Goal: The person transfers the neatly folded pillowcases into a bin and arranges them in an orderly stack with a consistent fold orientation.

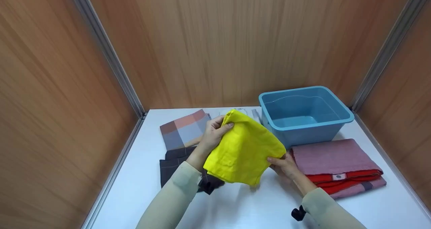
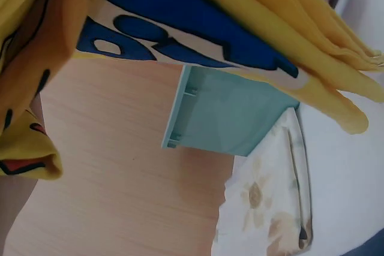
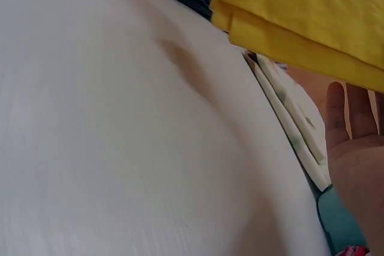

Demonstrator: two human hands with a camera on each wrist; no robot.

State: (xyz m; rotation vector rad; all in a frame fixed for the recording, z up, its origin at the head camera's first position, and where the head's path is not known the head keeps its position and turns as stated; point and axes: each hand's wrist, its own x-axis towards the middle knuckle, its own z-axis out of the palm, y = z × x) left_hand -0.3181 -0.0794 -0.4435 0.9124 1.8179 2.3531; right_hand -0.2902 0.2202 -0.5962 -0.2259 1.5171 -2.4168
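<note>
A folded yellow cloth (image 1: 244,148) is held up above the table, tilted. Its plain side faces the head camera; dark blue lettering shows on its other side in the left wrist view. My left hand (image 1: 212,134) pinches its upper left edge, thumb in front. At the lower right corner my right hand (image 1: 284,165) grips it with the thumb on top. From the right wrist view, fingers of the right hand (image 3: 360,160) reach behind the layered edge of the yellow cloth (image 3: 306,22).
A blue plastic bin (image 1: 306,124) stands at the back right. Folded pink and red cloths (image 1: 336,158) lie before it. On the left are a checked cloth (image 1: 188,128) and a dark folded cloth (image 1: 171,168). A pale floral cloth (image 2: 258,202) lies beside the bin.
</note>
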